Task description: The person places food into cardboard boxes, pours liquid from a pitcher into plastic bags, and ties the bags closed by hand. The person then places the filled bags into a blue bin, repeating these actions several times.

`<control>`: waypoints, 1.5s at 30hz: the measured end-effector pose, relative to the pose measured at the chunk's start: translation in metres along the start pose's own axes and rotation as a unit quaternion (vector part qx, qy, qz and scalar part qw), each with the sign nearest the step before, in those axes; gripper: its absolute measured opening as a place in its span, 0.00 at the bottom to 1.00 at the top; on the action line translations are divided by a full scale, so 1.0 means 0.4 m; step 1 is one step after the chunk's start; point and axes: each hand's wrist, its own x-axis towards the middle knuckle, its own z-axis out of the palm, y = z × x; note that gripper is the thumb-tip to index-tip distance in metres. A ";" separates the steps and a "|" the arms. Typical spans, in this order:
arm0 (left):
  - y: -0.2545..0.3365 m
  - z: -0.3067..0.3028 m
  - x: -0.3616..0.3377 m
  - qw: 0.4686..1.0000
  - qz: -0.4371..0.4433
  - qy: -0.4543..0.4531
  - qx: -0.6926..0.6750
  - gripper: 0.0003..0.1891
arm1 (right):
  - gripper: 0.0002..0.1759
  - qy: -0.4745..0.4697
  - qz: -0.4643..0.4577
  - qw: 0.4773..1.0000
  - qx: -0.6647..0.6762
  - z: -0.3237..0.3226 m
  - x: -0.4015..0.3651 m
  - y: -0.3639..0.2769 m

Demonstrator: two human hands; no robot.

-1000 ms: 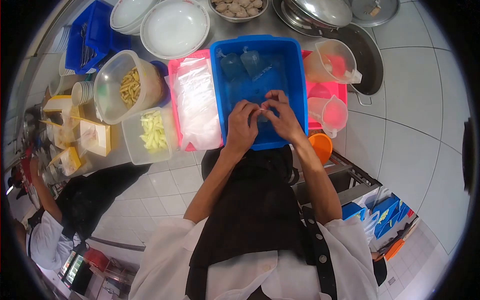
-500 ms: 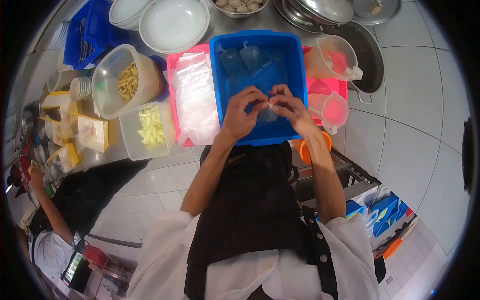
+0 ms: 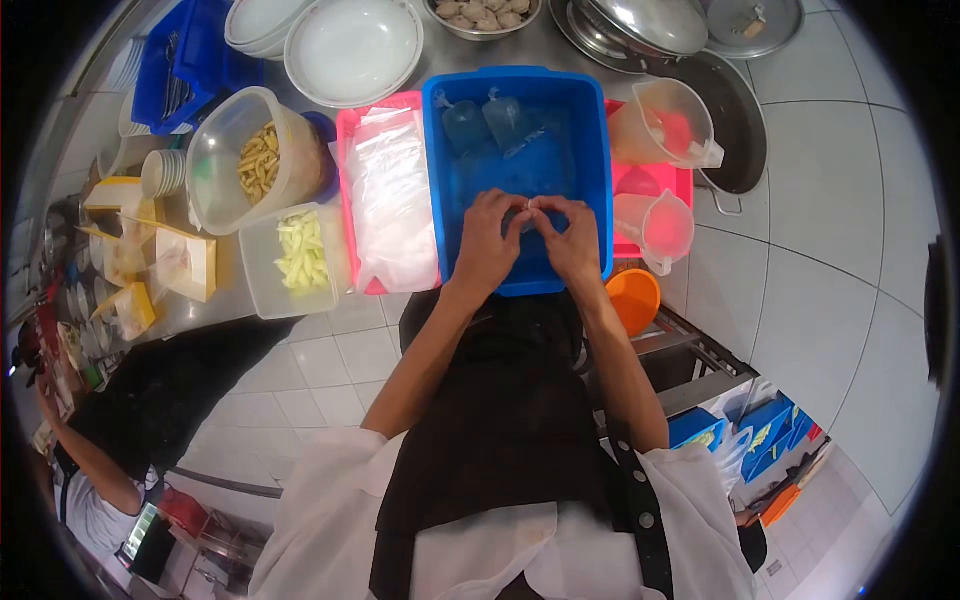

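Note:
Over the front part of a blue tub [image 3: 435, 190], my left hand [image 3: 490, 235] and my right hand [image 3: 570, 235] meet fingertip to fingertip. Both pinch the top of a small clear plastic bag, mostly hidden behind the fingers. Two tied clear bags, one of them here [image 3: 510, 125], lie at the tub's far end. Left of the tub, a stack of flat clear plastic bags [image 3: 392, 190] rests in a pink tray [image 3: 346, 130].
Two pitchers [image 3: 665, 120] stand on a pink tray to the right. Leftward are a tub of green pieces [image 3: 303, 250], a round container [image 3: 225, 170], white bowls [image 3: 350, 50] and a blue basket [image 3: 200, 60]. A co-worker [image 3: 100, 490] stands far left. An orange bowl [image 3: 633, 300] sits below.
My hands have come closer together and turned, with the fingertips now meeting at the bag's top. The co-worker's arm has shifted. More of the orange bowl shows.

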 end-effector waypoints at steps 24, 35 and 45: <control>-0.032 -0.030 0.035 0.992 -0.103 -0.059 -0.032 0.04 | 0.09 -0.016 -0.146 0.987 -0.062 0.007 0.027 0.005; -0.033 -0.031 0.044 0.997 -0.039 -0.061 -0.005 0.03 | 0.11 0.003 -0.084 0.994 -0.071 0.028 0.028 0.032; -0.024 -0.020 0.022 0.999 -0.020 -0.020 0.016 0.04 | 0.10 -0.018 -0.016 0.996 -0.083 0.028 0.025 0.028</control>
